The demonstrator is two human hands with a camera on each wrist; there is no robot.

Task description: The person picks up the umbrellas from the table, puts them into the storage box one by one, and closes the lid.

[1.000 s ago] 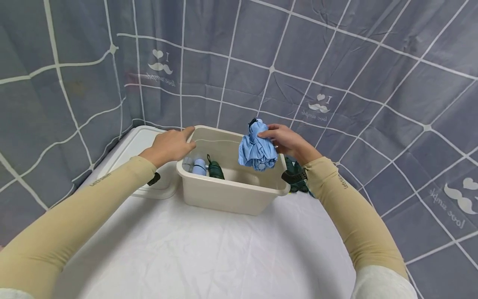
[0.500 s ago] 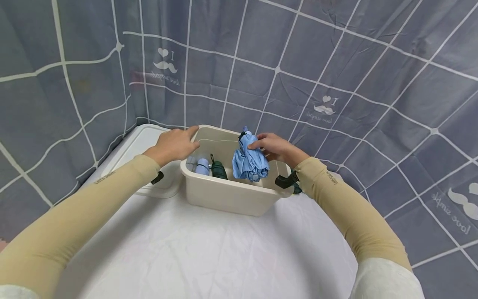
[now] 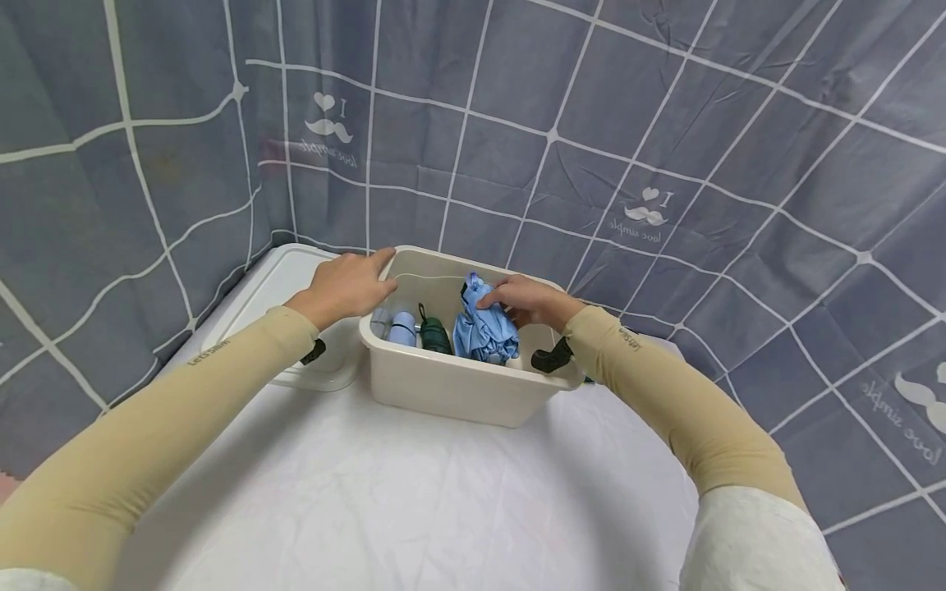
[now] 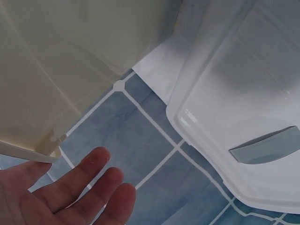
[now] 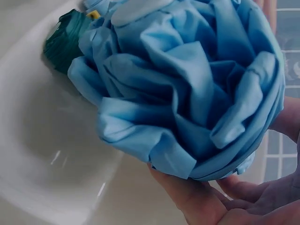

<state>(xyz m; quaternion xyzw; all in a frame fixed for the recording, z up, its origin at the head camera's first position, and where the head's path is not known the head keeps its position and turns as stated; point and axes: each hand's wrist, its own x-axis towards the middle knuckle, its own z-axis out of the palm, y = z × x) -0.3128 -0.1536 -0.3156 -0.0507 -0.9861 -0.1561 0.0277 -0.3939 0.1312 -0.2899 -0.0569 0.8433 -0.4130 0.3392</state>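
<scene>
Clamping the blue umbrella [image 3: 484, 330], right grip [image 3: 532, 300] has room in the bin [image 3: 443, 386], left grip [image 3: 343, 287] spread at its rim [image 3: 366, 332].

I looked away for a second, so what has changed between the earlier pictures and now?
The blue umbrella, in the grip of the right hand, has moved down and to the left, deeper into the bin, toward the green bundle. Nothing was taken hold of or let go. The left hand stays at the bin's left rim; the green bundle, lilac roll and lid lie as before.
</scene>
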